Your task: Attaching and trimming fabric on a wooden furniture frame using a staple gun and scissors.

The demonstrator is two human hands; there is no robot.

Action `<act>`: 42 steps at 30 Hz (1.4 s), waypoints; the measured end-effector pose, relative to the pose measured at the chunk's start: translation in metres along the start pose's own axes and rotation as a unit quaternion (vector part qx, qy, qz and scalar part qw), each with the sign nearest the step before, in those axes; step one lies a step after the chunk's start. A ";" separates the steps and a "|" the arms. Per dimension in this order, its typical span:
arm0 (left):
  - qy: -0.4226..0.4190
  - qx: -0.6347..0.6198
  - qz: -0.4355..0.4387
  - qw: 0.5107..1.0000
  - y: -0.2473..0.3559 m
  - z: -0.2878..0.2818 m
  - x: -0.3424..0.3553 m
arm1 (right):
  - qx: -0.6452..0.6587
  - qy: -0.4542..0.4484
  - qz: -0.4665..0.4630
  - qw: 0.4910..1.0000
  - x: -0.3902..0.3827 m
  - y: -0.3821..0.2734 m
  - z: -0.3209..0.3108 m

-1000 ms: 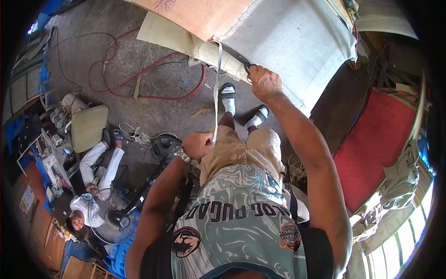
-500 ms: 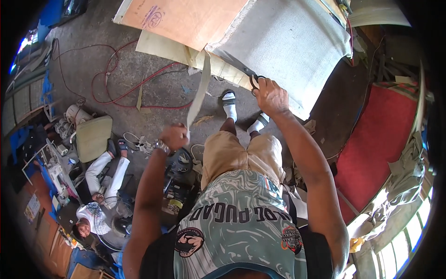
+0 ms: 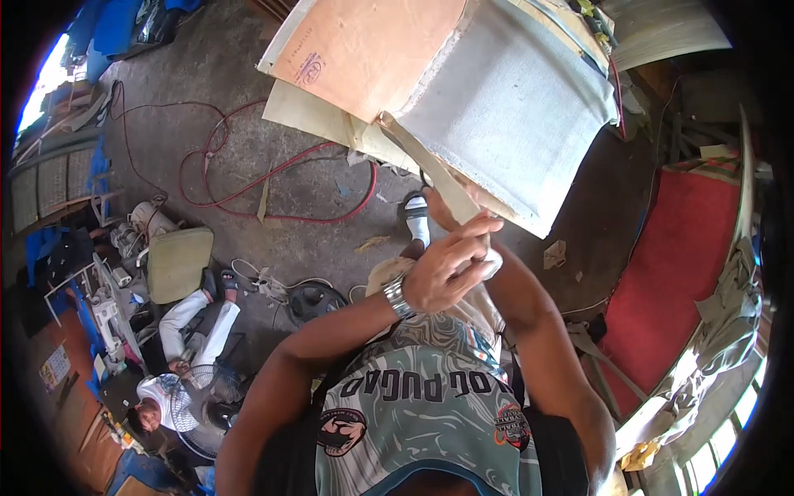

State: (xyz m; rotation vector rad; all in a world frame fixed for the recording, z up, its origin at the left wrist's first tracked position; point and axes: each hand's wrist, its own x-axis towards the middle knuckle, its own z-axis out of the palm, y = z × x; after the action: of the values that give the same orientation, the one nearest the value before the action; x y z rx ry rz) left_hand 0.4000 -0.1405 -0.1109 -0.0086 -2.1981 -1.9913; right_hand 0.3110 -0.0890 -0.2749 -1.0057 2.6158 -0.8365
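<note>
Left hand (image 3: pixel 451 269) closed on pale strip (image 3: pixel 442 178). Right hand (image 3: pixel 438 212) half hidden, can't tell grip. Strip looks light, bendy; hold near end.

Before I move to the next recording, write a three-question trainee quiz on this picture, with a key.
1. True or false: the wrist of the left hand is bare.
2. Which of these does that hand hold?
A) a hose
B) a pale strip
C) a sandal
3. Short answer: on which side of the picture is the fan?

Key:
1. False; it wears a metal-coloured watch.
2. B
3. Left, toward the bottom.
</note>
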 end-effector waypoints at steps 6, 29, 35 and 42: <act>-0.029 -0.027 -0.003 0.999 -0.022 0.010 0.009 | -0.041 -0.023 0.071 0.996 0.000 -0.039 0.014; 0.026 0.204 -0.131 0.970 -0.031 -0.018 -0.042 | 0.109 -0.189 -0.040 0.975 -0.119 0.089 0.020; 0.015 0.298 -0.359 0.884 -0.075 -0.001 -0.118 | -0.001 -0.336 0.131 0.933 -0.248 0.207 -0.123; -0.112 0.304 -0.397 0.858 -0.132 0.116 -0.176 | -0.022 -0.284 0.234 0.930 -0.249 0.309 -0.247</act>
State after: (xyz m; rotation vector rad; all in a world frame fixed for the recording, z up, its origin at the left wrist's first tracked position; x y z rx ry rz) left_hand 0.5422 -0.0200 -0.2749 0.9300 -3.2564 -1.4737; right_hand 0.2318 0.3712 -0.2532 -0.4848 2.2199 -0.3071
